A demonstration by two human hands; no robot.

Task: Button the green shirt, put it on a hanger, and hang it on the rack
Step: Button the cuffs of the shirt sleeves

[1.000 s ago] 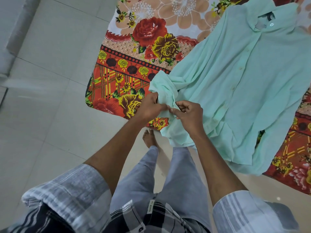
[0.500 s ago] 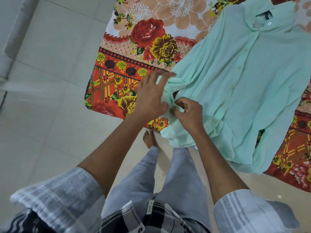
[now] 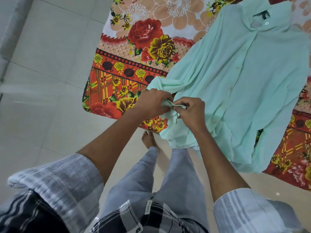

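Left hand (image 3: 152, 102) regripped; both hands pinch thin shirt (image 3: 244, 78) cuff (image 3: 170, 105).

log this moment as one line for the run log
stage: buttoning sleeve cuff | left hand: pinches cuff | right hand: pinches cuff | green shirt: flat on floral bedsheet | hanger: not in view

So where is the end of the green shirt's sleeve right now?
In the head view, the cuff of the pale green shirt is pinched between the left hand and right hand, at the near edge of the flowered bedsheet.
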